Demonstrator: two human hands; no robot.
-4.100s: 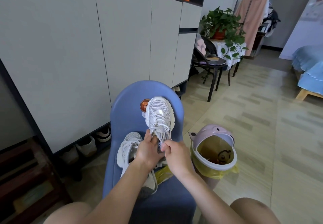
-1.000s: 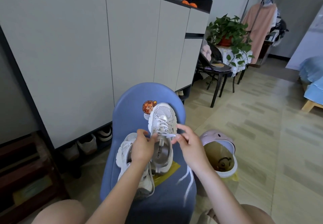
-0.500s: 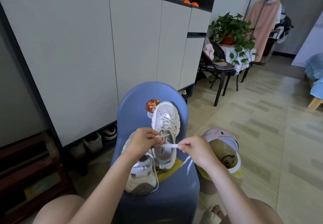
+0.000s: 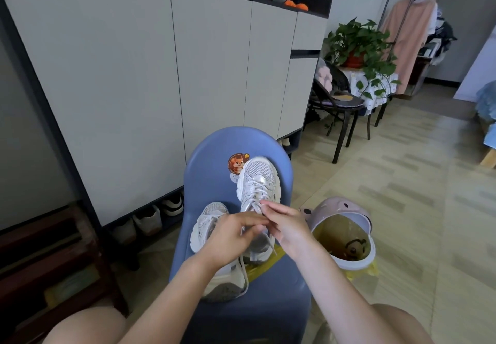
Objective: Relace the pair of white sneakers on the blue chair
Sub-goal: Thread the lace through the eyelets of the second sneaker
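Here, both hands (image 4: 264, 229) on sneaker (image 4: 258, 182) laces.

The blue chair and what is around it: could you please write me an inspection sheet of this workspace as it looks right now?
Surface: blue chair, a squirrel sticker on its backrest, a yellow sheet under the shoes.
Job's things: upright sneaker leans toe-up on the backrest, laced over the forefoot; second sneaker lies beside it to the left.
Clutter: pink bin, lid open, on the floor to the right.
Grippers: left hand and right hand meet at the upright sneaker's upper laces, fingers pinching lace.
Cables: nothing seen.
Surroundings: white cabinet, shoes beneath; potted plant; clothes rack.
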